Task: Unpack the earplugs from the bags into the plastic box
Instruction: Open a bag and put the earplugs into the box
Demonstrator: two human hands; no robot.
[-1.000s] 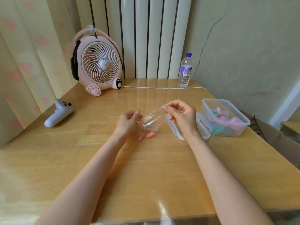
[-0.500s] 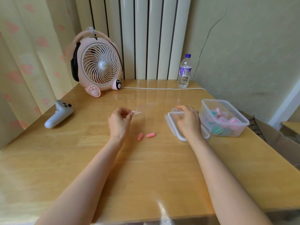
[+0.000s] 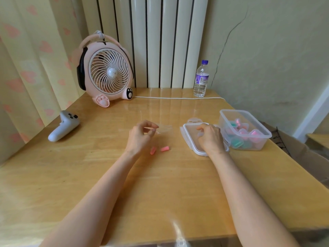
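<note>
Soft even daylight, glare on the table (image 3: 160, 104), wide-angle edge bending.

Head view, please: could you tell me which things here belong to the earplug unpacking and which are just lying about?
Job in hand: two loose pink earplugs; clear bag, pinched by the left hand; plastic box, part filled; its lid, under the right hand.
Lying about: pink fan; water bottle; white controller; white cable.

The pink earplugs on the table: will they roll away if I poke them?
Probably a bit: the pink earplugs look rounded and lie on their sides on the smooth, shiny table, so they may roll. They look like small foam, likely very light and squashy to pinch.
</note>
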